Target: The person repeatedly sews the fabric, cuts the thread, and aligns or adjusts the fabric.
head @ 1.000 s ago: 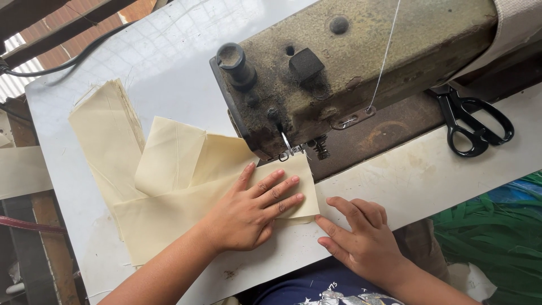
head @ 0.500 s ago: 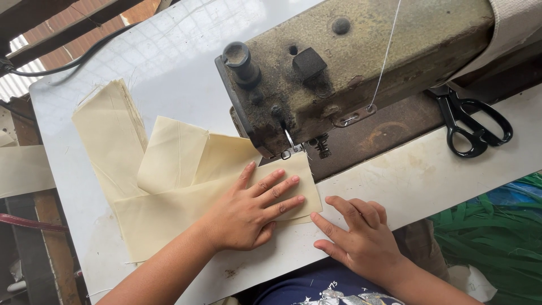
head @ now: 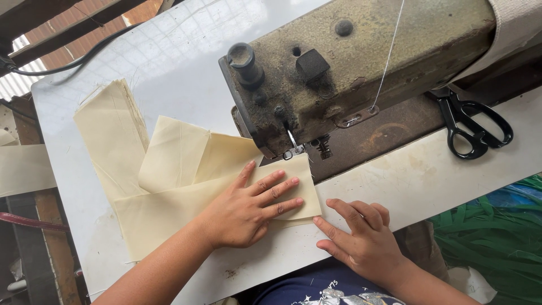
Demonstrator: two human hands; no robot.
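White table (head: 169,62) is seen under everything; both hands are rested on it near its front edge.

Old sewing machine (head: 350,62), worn and rusty, is set just beyond the fingertips of both hands. A white thread (head: 389,56) is run down its face. Its presser foot (head: 293,151) is placed directly ahead of the left hand's fingers, at the far edge of the cloth.

Cream cloth (head: 169,169) is spread under and to the left of the left hand, in several overlapping folded pieces. One strip is led under the left palm up to the presser foot; its near right corner is reached by the right hand's fingertips.

Black scissors (head: 474,127) are laid well apart, beyond and to the right of the right hand, beside the machine base. Green fabric (head: 491,237) is piled just right of the right hand, below the table edge.

Left hand (head: 248,209): laid flat, fingers spread wide, palm pressed down on the cloth. Nothing is clasped.

Right hand (head: 361,240): loosely uncurled, palm down on the table edge, index and middle fingertips touched to the cloth corner. Nothing is clasped.
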